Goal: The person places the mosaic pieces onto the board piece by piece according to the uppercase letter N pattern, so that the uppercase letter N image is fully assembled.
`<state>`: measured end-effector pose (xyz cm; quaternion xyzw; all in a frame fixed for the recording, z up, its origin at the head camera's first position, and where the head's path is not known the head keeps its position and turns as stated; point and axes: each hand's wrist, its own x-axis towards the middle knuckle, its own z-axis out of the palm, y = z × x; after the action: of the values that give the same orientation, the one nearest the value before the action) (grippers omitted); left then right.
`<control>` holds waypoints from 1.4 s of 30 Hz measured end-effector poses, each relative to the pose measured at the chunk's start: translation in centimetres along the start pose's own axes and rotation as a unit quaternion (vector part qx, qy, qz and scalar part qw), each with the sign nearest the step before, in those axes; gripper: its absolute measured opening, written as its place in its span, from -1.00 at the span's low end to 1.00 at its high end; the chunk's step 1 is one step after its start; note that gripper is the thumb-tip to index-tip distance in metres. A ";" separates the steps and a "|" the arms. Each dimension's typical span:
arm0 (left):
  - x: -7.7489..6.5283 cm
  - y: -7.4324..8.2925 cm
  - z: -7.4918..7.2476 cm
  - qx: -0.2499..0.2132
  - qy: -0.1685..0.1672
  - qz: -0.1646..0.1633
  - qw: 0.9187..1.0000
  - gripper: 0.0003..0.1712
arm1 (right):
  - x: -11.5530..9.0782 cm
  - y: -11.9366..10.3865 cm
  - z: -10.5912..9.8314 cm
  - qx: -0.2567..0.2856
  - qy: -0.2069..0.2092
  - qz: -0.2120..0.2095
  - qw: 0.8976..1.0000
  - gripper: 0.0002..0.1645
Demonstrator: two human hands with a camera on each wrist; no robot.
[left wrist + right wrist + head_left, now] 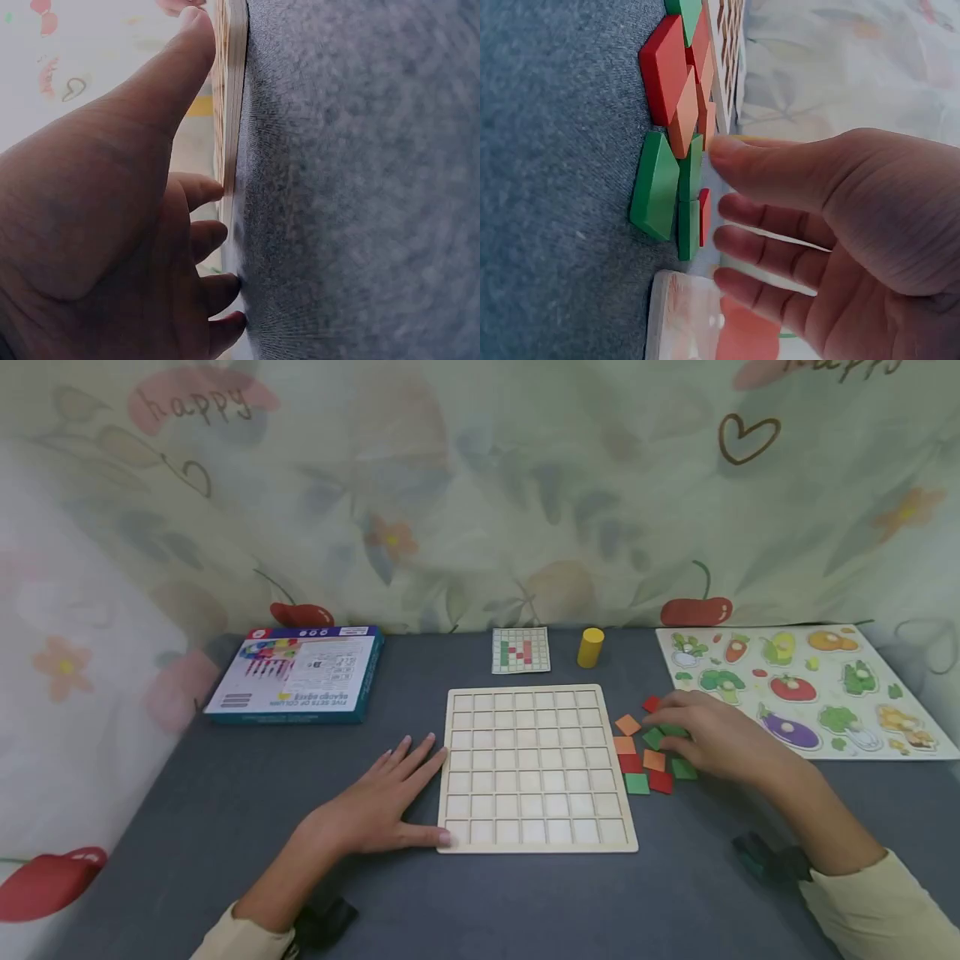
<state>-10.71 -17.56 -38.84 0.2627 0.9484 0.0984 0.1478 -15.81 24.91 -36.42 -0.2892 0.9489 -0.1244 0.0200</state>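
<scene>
Hands at board, tiles | box: "FIVE SETS OF COLUMN" (inverted)

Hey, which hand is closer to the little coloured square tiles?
The right. The right hand is right at the coloured tiles, fingers reaching over them; the left hand is across the grid board, at its left edge.

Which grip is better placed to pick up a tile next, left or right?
Right, most likely: the right grip is right at the loose tiles, while the left grip touches the opposite side of the grid board, away from them.
</scene>
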 end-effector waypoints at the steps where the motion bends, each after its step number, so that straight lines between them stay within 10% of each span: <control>1: 0.0 0.0 0.1 0.000 0.001 0.004 1.000 0.15 | 0.1 0.1 0.1 0.002 -0.006 0.000 1.000 -0.57; 24: 0.0 0.1 -0.2 -0.003 -0.004 0.015 1.000 0.15 | 0.7 1.1 0.5 0.035 -0.024 0.036 0.998 -0.76; 42: 0.1 -0.1 0.1 -0.003 -0.006 0.015 1.000 0.16 | 2.5 -1.6 0.9 0.257 0.020 0.050 0.965 -0.87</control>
<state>-10.81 -17.59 -39.02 0.2767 0.9433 0.1018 0.1526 -16.93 22.03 -36.80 -0.2244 0.8984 -0.3686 0.0811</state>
